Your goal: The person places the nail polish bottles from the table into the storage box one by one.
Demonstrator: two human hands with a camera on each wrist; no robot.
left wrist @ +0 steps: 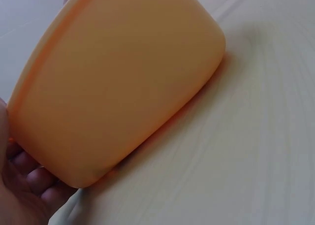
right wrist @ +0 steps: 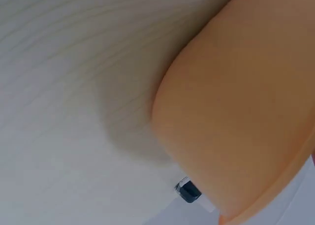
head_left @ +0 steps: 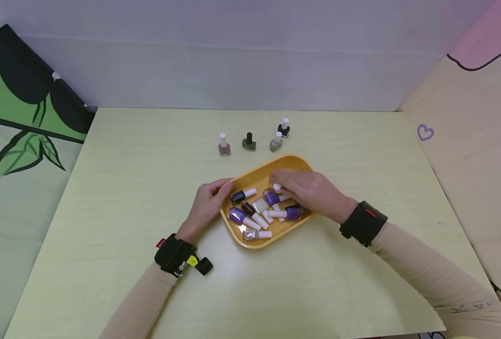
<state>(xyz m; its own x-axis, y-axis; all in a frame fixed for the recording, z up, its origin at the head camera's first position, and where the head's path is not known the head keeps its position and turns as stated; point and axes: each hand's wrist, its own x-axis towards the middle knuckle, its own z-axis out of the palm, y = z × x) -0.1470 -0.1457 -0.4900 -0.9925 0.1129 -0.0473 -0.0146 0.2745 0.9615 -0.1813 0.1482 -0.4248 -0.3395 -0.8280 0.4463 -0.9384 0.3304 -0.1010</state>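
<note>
Head view: left fingers (head_left: 222, 189) grip the oblong yellow plastic tray (head_left: 291, 162), best kept steady; right fingers (head_left: 282, 177), toward the bench's (head_left: 148, 155) right edge, pinch a white cap (head_left: 277, 187).

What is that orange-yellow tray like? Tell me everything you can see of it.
The tray is shallow and orange-yellow, smooth like plastic, with rounded corners, sloping walls and a slim rim. It sits at a slant on the pale table; whether its left end is slightly raised is unclear. Small polish bottles lie jumbled inside. The person's left hand holds its left end, and the right hand reaches in over the right; whether that one touches it is unclear.
</note>
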